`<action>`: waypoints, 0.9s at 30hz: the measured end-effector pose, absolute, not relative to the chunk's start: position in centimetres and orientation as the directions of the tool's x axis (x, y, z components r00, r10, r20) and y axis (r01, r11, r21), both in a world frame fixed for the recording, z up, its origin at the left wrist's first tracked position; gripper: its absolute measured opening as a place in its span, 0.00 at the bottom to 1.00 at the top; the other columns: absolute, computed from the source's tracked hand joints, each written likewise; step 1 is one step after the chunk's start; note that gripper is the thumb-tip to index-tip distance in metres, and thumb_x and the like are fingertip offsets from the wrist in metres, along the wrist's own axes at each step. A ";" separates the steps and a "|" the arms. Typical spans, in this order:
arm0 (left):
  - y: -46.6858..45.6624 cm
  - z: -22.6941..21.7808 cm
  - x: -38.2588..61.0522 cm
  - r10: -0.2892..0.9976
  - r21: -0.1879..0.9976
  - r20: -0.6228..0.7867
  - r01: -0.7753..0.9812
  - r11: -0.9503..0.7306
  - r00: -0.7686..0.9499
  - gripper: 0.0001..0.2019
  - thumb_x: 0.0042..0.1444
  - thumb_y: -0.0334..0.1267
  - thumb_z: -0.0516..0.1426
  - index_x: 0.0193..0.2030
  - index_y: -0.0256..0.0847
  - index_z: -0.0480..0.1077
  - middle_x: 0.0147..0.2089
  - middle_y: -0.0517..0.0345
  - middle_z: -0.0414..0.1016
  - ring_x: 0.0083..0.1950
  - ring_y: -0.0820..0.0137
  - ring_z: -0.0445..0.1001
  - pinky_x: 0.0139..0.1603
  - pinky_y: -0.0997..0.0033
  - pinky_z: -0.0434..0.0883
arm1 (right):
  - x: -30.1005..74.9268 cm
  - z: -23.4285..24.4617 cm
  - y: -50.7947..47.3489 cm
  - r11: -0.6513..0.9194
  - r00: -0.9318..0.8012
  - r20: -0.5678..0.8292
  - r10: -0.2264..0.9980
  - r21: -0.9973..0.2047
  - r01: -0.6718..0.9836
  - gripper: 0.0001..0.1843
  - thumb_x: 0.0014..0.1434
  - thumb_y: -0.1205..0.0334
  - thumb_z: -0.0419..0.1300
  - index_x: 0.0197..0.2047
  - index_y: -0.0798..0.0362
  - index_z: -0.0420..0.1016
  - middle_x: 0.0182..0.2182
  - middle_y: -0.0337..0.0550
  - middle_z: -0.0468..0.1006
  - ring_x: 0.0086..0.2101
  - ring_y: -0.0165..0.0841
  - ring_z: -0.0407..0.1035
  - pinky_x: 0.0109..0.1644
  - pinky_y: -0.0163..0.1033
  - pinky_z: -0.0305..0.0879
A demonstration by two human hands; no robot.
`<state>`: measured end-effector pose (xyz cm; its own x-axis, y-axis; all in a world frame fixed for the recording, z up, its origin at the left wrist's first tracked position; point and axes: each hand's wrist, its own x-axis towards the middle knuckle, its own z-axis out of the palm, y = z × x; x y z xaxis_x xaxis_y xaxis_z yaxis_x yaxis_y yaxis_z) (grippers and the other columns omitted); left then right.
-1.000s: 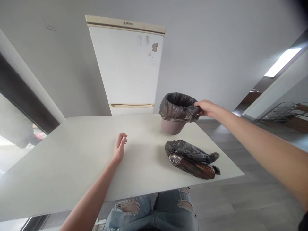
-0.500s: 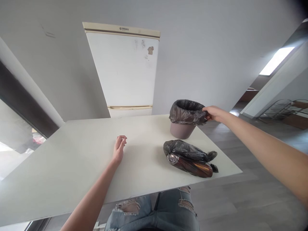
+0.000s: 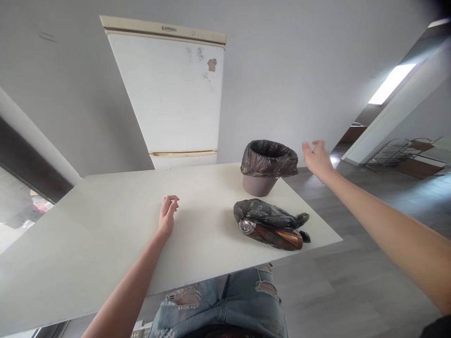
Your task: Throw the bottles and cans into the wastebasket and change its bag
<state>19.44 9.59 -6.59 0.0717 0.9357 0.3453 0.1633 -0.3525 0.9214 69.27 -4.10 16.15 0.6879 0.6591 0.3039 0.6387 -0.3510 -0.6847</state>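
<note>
At the far left, a dark beam (image 3: 33, 164) slants along the pale wall. The white tabletop (image 3: 98, 244) starts in the lower left corner and runs across to the right. Behind its far edge stands the fridge (image 3: 165, 94), white with a cream top band and a brown patch high on the door's right side.

The left hand (image 3: 167, 216) lies at the middle of the tabletop, its grip slack and free, fingers loosely curled, well apart from the bundle (image 3: 269, 224). Below the near edge are the person's blue jeans (image 3: 225, 305), with 2 ripped areas.

The bundle lies near the tabletop's right edge: dark plastic, red-brown and orange colours in its nearer part, a silvery round end at left and 2 dark tails at right. Just beyond it, at the far right corner, the bin (image 3: 259, 186) stands on its base, mauve below, its liner (image 3: 260, 164) of black plastic folded down over the rim.

Right of the bin, the right hand (image 3: 319, 159) is in the air near the liner but apart from it, blurred, its grip unclosed, thumb and fingers spread. Farther right, a rack (image 3: 391, 152) stands on the grey floor (image 3: 317, 291).
</note>
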 end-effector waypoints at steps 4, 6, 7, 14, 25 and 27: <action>9.6 -6.5 19.6 0.932 0.920 0.350 0.151 -0.361 0.094 0.15 0.67 0.54 0.52 0.44 0.47 0.72 0.36 0.58 0.67 0.40 0.64 0.68 0.45 0.65 0.68 | 67.3 13.7 -10.4 -0.172 0.340 0.482 0.807 -0.359 0.917 0.17 0.73 0.52 0.54 0.59 0.50 0.68 0.32 0.47 0.76 0.31 0.37 0.67 0.43 0.43 0.62; 9.5 -6.4 19.6 0.930 0.919 0.356 0.145 -0.367 0.094 0.15 0.67 0.54 0.53 0.43 0.47 0.72 0.36 0.57 0.67 0.39 0.64 0.68 0.44 0.65 0.68 | 66.8 11.6 -13.1 -0.083 0.161 0.205 0.965 -0.344 0.935 0.18 0.70 0.47 0.56 0.56 0.48 0.73 0.41 0.52 0.80 0.37 0.41 0.73 0.45 0.44 0.67; 9.5 -6.4 19.6 0.931 0.920 0.354 0.144 -0.364 0.092 0.16 0.66 0.55 0.53 0.43 0.47 0.72 0.36 0.57 0.67 0.39 0.64 0.68 0.43 0.65 0.68 | 66.7 10.3 -14.2 -0.074 0.107 0.071 0.992 -0.369 0.927 0.22 0.68 0.44 0.58 0.59 0.45 0.74 0.49 0.53 0.81 0.43 0.44 0.76 0.49 0.46 0.69; 8.9 -5.8 19.6 0.939 0.926 0.332 0.155 -0.343 0.095 0.15 0.66 0.54 0.53 0.42 0.47 0.73 0.37 0.57 0.67 0.39 0.64 0.67 0.44 0.64 0.68 | 66.6 3.0 -17.9 -0.172 0.046 -0.291 0.956 -0.425 0.889 0.73 0.48 0.38 0.74 0.82 0.42 0.32 0.77 0.56 0.52 0.70 0.62 0.59 0.69 0.60 0.65; 8.5 -5.3 19.6 0.940 0.927 0.330 0.158 -0.340 0.087 0.14 0.67 0.53 0.53 0.42 0.47 0.73 0.38 0.57 0.69 0.41 0.64 0.69 0.45 0.64 0.69 | 57.3 1.9 -10.8 0.036 -0.102 -0.083 0.991 -0.576 0.817 0.61 0.59 0.35 0.66 0.82 0.37 0.33 0.78 0.51 0.51 0.70 0.57 0.59 0.68 0.57 0.67; 8.5 -5.2 19.8 0.937 0.928 0.340 0.136 -0.348 0.079 0.15 0.66 0.54 0.54 0.42 0.47 0.72 0.39 0.57 0.70 0.41 0.64 0.70 0.45 0.65 0.69 | 54.8 1.5 -8.3 0.095 -0.157 -0.051 0.986 -0.603 0.792 0.62 0.57 0.35 0.67 0.82 0.38 0.36 0.77 0.53 0.52 0.70 0.58 0.58 0.68 0.57 0.66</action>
